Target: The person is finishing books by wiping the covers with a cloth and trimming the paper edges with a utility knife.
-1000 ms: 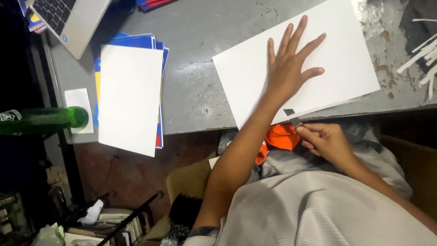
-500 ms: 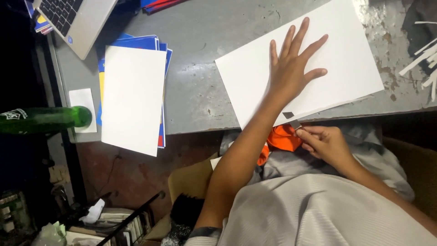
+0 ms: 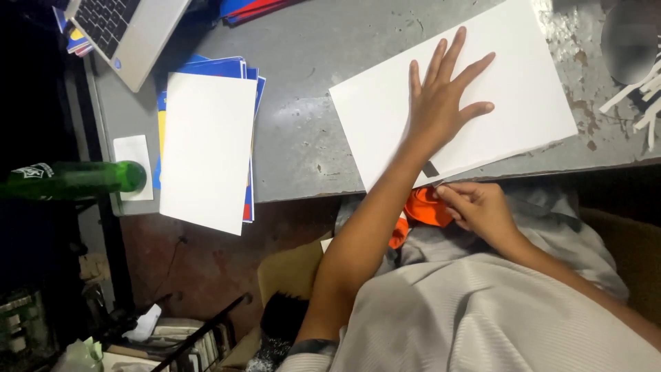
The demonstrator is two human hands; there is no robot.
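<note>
My left hand point(image 3: 441, 103) lies flat with fingers spread on a large white sheet point(image 3: 523, 89) that rests on the grey table point(image 3: 310, 131). It presses the sheet down and holds nothing. My right hand point(image 3: 478, 207) is just below the table's near edge, fingers closed around an orange-handled cutting tool point(image 3: 421, 208). The tool's dark tip point(image 3: 430, 169) meets the sheet's near edge, right beside my left wrist. Most of the tool is hidden by my fingers and forearm.
A stack of white and blue sheets point(image 3: 206, 148) overhangs the table edge at left. A green bottle point(image 3: 82, 180), a small white card point(image 3: 133, 165) and a laptop point(image 3: 127, 27) are farther left. White paper strips point(image 3: 637, 96) lie at right. A cardboard box point(image 3: 292, 272) sits below.
Both hands stay almost where they were, the left flat on the sheet and the right at its near edge. Only the view has shifted a little.
</note>
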